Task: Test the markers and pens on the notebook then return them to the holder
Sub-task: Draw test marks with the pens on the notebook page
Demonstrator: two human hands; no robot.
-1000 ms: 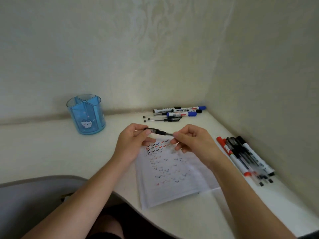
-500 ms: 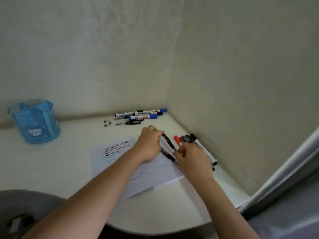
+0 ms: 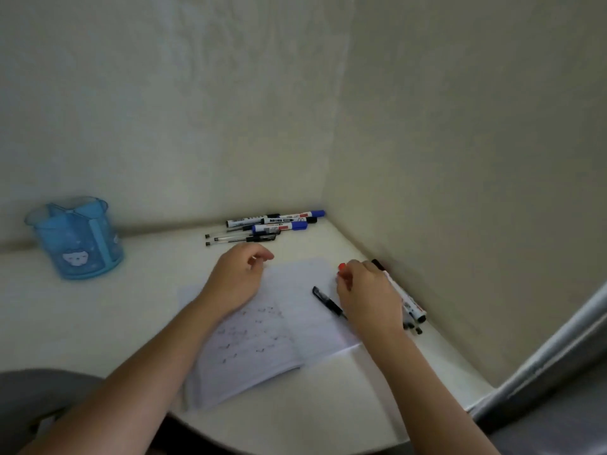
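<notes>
Judging by the scribbled notebook (image 3: pixel 262 339), testing is partway: no pens show in the holder (image 3: pixel 75 238) at nine o'clock. Left hand (image 3: pixel 236 277) rests loosely curled, empty; right hand (image 3: pixel 368 293) curls over a red-capped marker (image 3: pixel 342 266), grip unclear.

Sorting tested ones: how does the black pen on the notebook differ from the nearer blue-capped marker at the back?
The black pen is slim and dark; the blue-capped marker is thicker, white-barrelled. The pen lies diagonally on the notebook by the right hand; the marker lies on the table along the back wall. Both lie flat, outside the holder.
</notes>
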